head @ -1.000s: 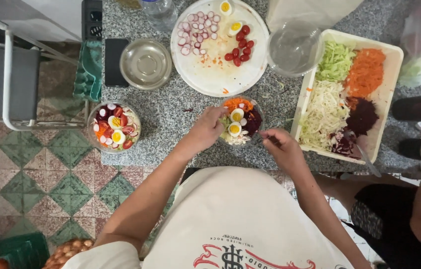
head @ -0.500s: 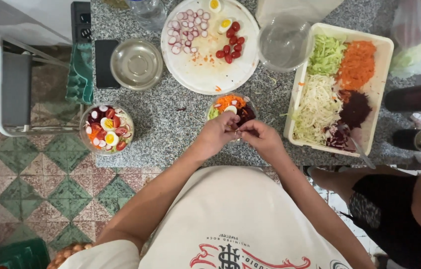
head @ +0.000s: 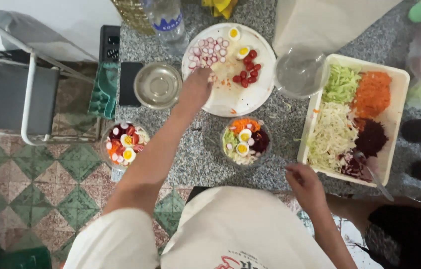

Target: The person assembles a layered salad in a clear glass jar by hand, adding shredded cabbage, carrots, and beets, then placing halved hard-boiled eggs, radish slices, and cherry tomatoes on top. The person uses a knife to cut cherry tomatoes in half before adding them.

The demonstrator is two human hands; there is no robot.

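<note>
Radish slices [head: 205,50] are lying on the white round plate [head: 230,94], where the left hand [head: 198,87] is reaching over them with fingers curled; whether it is gripping anything I cannot tell. Below the plate, the right hand [head: 306,184] is hovering loosely closed, holding nothing, at the speckled granite counter [head: 195,164] edge. Two filled salad bowls are sitting below the plate [head: 246,141] [head: 124,144], over green patterned floor tiles [head: 31,194].
</note>
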